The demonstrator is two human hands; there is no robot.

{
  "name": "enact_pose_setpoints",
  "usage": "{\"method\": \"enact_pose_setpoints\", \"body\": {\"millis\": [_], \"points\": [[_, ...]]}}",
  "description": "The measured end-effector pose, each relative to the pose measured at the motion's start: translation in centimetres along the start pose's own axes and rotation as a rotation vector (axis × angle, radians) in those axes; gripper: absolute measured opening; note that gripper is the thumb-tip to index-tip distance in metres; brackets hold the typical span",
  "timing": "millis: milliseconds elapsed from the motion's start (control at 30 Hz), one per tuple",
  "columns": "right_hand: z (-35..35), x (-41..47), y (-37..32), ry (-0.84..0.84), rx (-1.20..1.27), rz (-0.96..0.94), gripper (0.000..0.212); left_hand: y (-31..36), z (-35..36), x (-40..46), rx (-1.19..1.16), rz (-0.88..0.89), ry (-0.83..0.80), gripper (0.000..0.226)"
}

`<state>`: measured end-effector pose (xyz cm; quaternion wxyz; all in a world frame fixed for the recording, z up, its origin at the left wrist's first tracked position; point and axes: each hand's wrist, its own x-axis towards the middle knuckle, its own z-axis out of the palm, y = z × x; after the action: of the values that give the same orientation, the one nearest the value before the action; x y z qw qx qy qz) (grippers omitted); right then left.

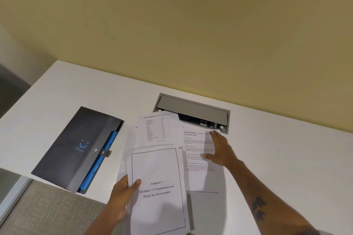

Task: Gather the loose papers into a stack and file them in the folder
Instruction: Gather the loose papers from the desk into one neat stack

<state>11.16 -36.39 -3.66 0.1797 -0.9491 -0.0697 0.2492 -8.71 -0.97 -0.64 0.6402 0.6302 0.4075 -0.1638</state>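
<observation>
Several white printed papers lie on the white table. My left hand (122, 196) grips the left edge of a small stack whose top sheet (158, 192) reads "Chapter 3". Behind it lies a sheet with a table (156, 129). To the right a page of text (198, 158) lies flat under my right hand (219, 149), whose fingers are spread on it. The dark grey folder (76, 147) with a blue inner edge and a snap closure lies shut at the left, apart from both hands.
A grey cable hatch (193, 109) is set into the table (286, 149) behind the papers, its lid partly open. The yellow wall stands right behind it. The table's front left edge runs near the folder, with grey carpet (47, 212) below.
</observation>
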Motion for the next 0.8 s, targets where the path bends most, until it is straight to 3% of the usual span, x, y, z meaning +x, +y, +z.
{"method": "enact_pose_setpoints", "body": {"millis": [100, 233, 533, 800], "points": [[0.0, 1.7, 1.6, -0.077, -0.207, -0.021, 0.144, -0.5, -0.6, -0.5, -0.036, -0.026, 0.033, 0.019], [0.6, 1.8, 2.3, -0.146, -0.330, -0.025, 0.148, -1.1, -1.3, -0.8, -0.068, -0.044, 0.048, 0.021], [3.3, -3.5, 2.7, 0.099, -0.068, 0.021, 0.121, -1.2, -1.6, -0.7, -0.127, -0.060, -0.008, 0.027], [5.9, -8.7, 4.4, 0.248, 0.399, 0.431, 0.092, -0.4, -0.8, -1.4, -0.131, -0.012, -0.045, 0.029]]}}
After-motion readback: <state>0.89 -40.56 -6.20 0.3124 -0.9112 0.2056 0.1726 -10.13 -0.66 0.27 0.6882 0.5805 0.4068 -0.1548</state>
